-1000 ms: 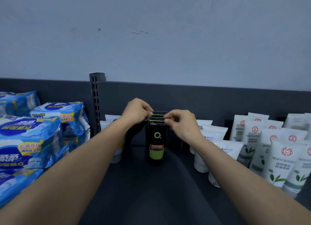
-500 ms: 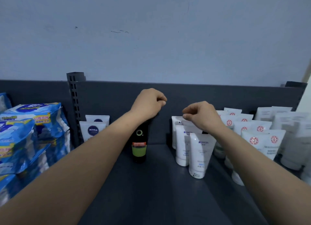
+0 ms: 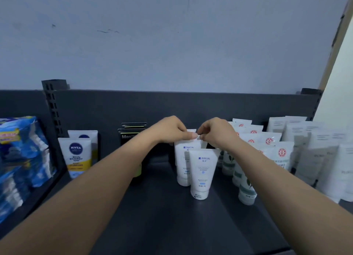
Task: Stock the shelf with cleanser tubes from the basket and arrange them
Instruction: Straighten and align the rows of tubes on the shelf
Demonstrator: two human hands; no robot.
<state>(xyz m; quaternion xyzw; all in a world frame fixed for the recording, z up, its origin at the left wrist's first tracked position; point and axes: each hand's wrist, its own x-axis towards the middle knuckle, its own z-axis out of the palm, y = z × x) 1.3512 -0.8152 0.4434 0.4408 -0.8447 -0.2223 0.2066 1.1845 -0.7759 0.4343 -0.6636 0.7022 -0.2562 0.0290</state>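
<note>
Dark shelf (image 3: 152,216) bearing upright rows of tubes. Centre row: white cleanser tube (image 3: 181,159) just behind the front tube (image 3: 202,172). Left hand (image 3: 172,130) and right hand (image 3: 216,135) each pinch its top seam, grip fingertip-tight.

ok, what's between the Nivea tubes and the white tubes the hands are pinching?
Head view: two black Men tubes, one behind the other, lower part behind the left arm; otherwise bare shelf up to the white tubes.
</note>
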